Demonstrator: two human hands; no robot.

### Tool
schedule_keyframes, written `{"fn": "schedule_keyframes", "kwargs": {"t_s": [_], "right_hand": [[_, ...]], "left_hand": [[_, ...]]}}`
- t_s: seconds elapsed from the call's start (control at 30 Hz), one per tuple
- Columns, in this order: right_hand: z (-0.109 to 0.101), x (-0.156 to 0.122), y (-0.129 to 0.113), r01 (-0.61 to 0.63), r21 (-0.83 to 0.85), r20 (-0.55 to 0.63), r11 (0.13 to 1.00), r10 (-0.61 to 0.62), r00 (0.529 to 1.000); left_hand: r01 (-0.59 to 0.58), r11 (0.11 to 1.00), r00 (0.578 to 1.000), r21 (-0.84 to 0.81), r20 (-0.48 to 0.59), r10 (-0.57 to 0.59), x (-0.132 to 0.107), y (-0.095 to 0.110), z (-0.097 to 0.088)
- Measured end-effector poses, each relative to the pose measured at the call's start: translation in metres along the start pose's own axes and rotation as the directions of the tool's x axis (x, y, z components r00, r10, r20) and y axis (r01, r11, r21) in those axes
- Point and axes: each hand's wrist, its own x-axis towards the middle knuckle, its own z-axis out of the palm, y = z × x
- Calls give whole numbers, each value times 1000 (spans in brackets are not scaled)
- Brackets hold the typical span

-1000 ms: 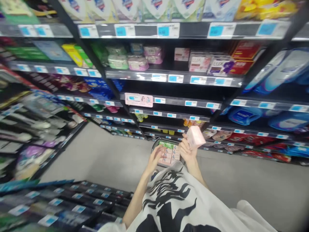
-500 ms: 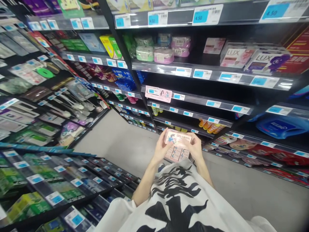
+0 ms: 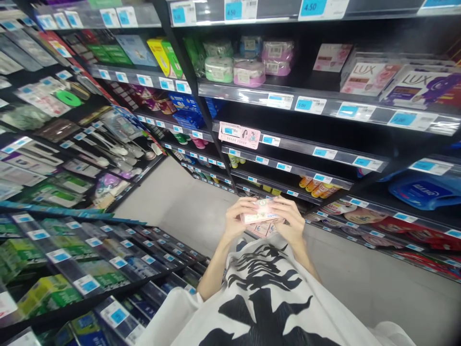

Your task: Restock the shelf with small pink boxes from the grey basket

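Pinching a small pink box (image 3: 257, 211) by its two ends, with the left hand (image 3: 236, 215) at nine o'clock and the right hand (image 3: 289, 218) at three. Curling fingers over the top from either side, not pressed together; cannot tell the placing of the thumbs. Holding the box crosswise in front of the body, showing a pink face with a round mark and a paler printed side. Partly covering more pink boxes (image 3: 267, 229) just below, at six o'clock, too hidden to count. Wearing a white shirt (image 3: 266, 298) with a black print, farther down at six.

Facing dark shelves (image 3: 237, 91) from eleven to two o'clock, with a pink sign (image 3: 239, 136) on a lower edge between eleven and twelve. Higher up, near twelve, seeing a green soap pack (image 3: 218, 69) beside a pink soap pack (image 3: 249, 73). Toward two, seeing a white and pink soap box (image 3: 370, 78) marked LUX. Between two and three, near the right hand, seeing orange bottles (image 3: 317, 186); well apart at three, a blue bottle (image 3: 425, 190). Between nine and ten, seeing pale floor (image 3: 169, 197), then hanging ladles (image 3: 117, 146) beyond.
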Motion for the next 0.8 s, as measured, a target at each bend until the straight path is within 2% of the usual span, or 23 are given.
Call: {"fn": "schedule_keyframes", "kwargs": {"t_s": [0.1, 0.2, 0.3, 0.4, 0.5, 0.57, 0.7, 0.8], "right_hand": [[-1, 0, 1, 44, -34, -23, 998, -45, 999], [-4, 2, 2, 20, -1, -12, 1000, -20, 1000], [-9, 1, 3, -79, 50, 11, 996, 79, 997], [-13, -3, 5, -212, 64, 29, 975, 210, 977], [-17, -8, 7, -369, 43, 40, 928, 367, 929], [-18, -9, 9, -489, 40, 57, 871, 487, 872], [-22, -9, 17, -687, 82, 117, 722, 678, 726], [-27, -8, 27, -797, 84, 270, 599, 756, 596]], "left_hand": [[-25, 999, 1000, 31, 7, 24, 0, 1, 1], [0, 1000, 1000, 21, 9, 0, 0, 2, 3], [107, 994, 994, 27, -1, -107, -3, 2, 5], [256, 966, 967, 26, -26, -255, -10, 0, 8], [443, 896, 893, 29, -101, -439, -17, -4, 12], [544, 839, 831, -2, -140, -539, -20, -5, 16], [660, 739, 723, -140, -149, -674, -19, -6, 30], [753, 614, 597, -236, -147, -789, -23, -7, 41]]}}
